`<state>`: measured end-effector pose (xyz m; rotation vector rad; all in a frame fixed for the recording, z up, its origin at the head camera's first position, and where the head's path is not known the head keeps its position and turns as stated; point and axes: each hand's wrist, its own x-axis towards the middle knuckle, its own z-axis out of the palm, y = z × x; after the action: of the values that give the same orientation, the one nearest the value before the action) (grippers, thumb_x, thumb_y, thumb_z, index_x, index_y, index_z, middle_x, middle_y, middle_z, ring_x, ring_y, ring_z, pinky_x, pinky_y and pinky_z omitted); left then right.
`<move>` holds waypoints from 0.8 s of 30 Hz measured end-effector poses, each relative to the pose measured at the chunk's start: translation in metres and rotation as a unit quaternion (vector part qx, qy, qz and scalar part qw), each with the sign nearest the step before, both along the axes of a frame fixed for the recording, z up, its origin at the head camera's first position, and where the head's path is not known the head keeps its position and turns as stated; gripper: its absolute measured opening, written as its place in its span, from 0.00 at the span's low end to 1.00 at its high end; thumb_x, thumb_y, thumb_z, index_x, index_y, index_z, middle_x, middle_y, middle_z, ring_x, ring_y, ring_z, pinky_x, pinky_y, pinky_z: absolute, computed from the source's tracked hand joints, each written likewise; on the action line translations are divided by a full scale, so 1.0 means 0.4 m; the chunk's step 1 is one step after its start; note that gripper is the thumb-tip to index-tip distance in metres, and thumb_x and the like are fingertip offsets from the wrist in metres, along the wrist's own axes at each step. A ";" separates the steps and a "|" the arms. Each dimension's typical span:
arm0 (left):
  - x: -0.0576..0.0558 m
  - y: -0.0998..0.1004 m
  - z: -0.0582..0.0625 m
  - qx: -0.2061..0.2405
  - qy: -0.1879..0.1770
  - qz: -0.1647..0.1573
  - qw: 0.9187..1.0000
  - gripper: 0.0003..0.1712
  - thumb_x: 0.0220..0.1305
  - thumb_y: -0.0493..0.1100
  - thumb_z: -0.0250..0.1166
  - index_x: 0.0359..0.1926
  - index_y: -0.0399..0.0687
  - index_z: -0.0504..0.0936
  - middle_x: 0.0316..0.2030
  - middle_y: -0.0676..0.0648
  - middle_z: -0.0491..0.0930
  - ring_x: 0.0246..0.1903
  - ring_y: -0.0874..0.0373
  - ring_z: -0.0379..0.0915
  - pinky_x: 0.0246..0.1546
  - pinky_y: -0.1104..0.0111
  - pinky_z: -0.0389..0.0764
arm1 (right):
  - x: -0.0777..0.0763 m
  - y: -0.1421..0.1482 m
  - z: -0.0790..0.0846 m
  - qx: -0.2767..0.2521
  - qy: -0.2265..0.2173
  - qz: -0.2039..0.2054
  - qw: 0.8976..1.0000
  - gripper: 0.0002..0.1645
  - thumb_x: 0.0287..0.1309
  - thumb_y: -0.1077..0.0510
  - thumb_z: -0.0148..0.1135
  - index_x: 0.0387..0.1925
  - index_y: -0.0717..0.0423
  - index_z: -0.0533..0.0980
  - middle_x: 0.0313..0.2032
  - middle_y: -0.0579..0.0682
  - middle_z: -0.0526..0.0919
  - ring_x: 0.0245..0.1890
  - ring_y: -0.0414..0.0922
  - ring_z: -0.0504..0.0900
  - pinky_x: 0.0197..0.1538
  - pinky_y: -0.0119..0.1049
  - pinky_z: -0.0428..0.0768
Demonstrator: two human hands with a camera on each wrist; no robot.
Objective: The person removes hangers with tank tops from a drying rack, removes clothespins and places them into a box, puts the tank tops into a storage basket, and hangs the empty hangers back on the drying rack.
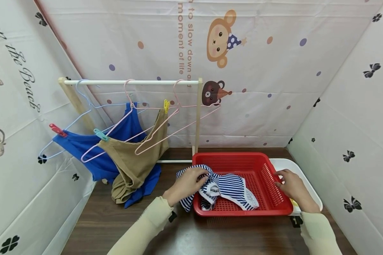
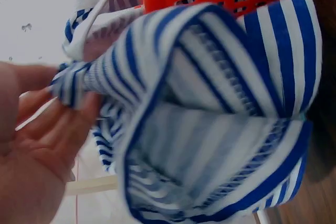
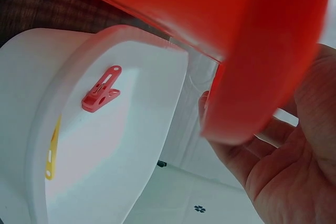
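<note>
Left hand (image 1: 189,182): grip closed on striped garment (image 1: 231,186), bunched between fingers and thumb. Garment lies partly in red basket (image 1: 242,213), partly hanging over basket's left edge. Right hand (image 1: 293,189): grip curled round basket's right rim. Basket sits on worktop (image 1: 210,233), between its far and near edges. White tray (image 1: 310,182) just beside basket, along worktop's right edge, red clip (image 3: 102,90) and yellow clip (image 3: 53,150) inside. Rack (image 1: 198,122) at worktop's far edge, toward left corner; blue garment (image 1: 83,147) and khaki garment (image 1: 131,156) clipped on hangers.
</note>
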<state>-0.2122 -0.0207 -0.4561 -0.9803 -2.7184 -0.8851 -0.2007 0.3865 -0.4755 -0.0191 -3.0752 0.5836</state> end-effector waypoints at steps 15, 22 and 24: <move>-0.023 -0.127 0.025 0.002 -0.028 0.052 0.998 0.23 0.65 0.52 0.65 0.59 0.49 0.79 0.54 0.48 0.82 0.52 0.54 0.79 0.53 0.58 0.80 | 0.002 -0.004 0.003 -0.004 0.001 0.002 1.000 0.26 0.51 0.65 0.71 0.52 0.70 0.76 0.48 0.70 0.76 0.38 0.58 0.81 0.35 0.47 0.85; -0.056 -0.200 -0.026 0.021 -0.129 0.051 0.990 0.35 0.61 0.52 0.70 0.66 0.50 0.70 0.61 0.46 0.75 0.57 0.50 0.75 0.53 0.56 0.81 | 0.004 -0.006 0.004 -0.008 0.006 0.003 1.000 0.25 0.50 0.65 0.71 0.51 0.70 0.76 0.47 0.70 0.77 0.37 0.57 0.81 0.34 0.47 0.85; -0.062 -0.210 -0.046 0.016 -0.146 0.036 0.988 0.39 0.59 0.52 0.71 0.69 0.50 0.67 0.65 0.44 0.71 0.62 0.48 0.71 0.59 0.53 0.76 | 0.005 -0.006 0.003 -0.006 0.010 0.005 1.000 0.25 0.50 0.65 0.71 0.51 0.70 0.76 0.47 0.70 0.77 0.37 0.57 0.81 0.34 0.47 0.85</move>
<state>-0.2370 -0.1046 -0.4746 -0.7957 -2.9438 -1.1370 -0.1988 0.3840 -0.4744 0.0025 -3.0554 0.5979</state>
